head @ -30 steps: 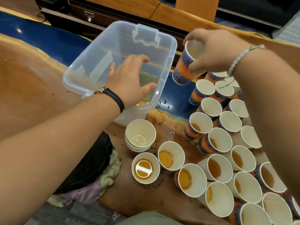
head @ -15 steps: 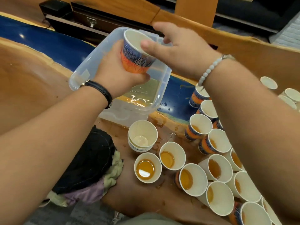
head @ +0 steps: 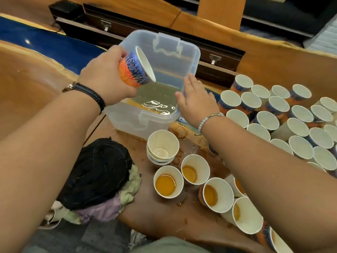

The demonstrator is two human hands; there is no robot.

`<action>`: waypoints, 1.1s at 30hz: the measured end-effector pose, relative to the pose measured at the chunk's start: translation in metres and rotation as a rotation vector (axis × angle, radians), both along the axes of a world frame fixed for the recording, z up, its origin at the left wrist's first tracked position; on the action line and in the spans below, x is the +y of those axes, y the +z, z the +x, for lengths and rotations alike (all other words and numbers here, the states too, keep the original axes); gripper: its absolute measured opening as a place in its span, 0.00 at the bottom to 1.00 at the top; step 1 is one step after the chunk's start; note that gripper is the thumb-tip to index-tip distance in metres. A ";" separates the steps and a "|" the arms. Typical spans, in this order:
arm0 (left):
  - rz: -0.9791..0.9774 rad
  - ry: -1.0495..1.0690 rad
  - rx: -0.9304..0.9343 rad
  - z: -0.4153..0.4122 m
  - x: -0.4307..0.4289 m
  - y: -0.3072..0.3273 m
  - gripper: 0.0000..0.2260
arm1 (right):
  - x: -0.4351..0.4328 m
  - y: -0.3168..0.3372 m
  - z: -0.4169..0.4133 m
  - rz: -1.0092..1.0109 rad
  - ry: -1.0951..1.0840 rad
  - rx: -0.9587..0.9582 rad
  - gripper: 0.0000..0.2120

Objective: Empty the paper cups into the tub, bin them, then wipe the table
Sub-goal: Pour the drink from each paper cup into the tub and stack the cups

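My left hand (head: pixel 107 77) grips a blue-and-orange paper cup (head: pixel 135 69), tipped on its side with its mouth over the clear plastic tub (head: pixel 189 57). Yellowish liquid lies in the tub's bottom. My right hand (head: pixel 197 101) is open with fingers spread, resting against the tub's right rim. A stack of empty cups (head: pixel 162 147) stands just in front of the tub. Several cups holding amber liquid (head: pixel 167 181) sit near the front edge. Many more cups (head: pixel 284 115) crowd the right side.
A heap of dark, green and lilac cloths (head: pixel 98 176) lies at the front left edge of the wooden table (head: pixel 27 84). Spilled brown liquid (head: pixel 184 130) wets the wood in front of the tub. A dark cabinet with drawers (head: pixel 138 26) stands beyond.
My right hand passed the cup to my left hand, then dropped to the tub's right rim. My left hand has tilted the cup over the tub.
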State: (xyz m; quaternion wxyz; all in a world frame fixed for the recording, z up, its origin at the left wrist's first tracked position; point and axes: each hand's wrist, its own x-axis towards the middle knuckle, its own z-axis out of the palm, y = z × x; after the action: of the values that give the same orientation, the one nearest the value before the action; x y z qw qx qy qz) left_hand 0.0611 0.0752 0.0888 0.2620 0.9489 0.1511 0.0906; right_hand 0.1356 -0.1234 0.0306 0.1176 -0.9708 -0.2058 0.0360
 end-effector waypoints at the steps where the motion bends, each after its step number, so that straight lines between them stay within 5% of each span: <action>1: 0.035 0.003 0.017 0.000 0.000 0.000 0.33 | 0.000 0.000 -0.001 0.003 -0.004 0.001 0.27; 21: 0.582 -0.031 0.157 0.008 -0.001 0.006 0.23 | 0.000 0.000 0.000 -0.018 -0.020 0.003 0.28; 26: 0.481 -0.039 0.105 0.004 -0.005 0.007 0.26 | -0.001 0.004 0.002 -0.035 -0.009 0.049 0.29; 33: 0.101 -0.139 -0.134 -0.013 -0.055 0.003 0.28 | 0.006 0.068 -0.028 0.791 -0.008 0.044 0.32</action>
State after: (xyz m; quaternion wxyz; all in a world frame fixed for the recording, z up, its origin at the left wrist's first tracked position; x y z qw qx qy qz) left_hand 0.0484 0.0203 0.0916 0.2287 0.9609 0.0625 0.1428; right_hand 0.1072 -0.1178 0.0982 0.4870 -0.8504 -0.1972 -0.0256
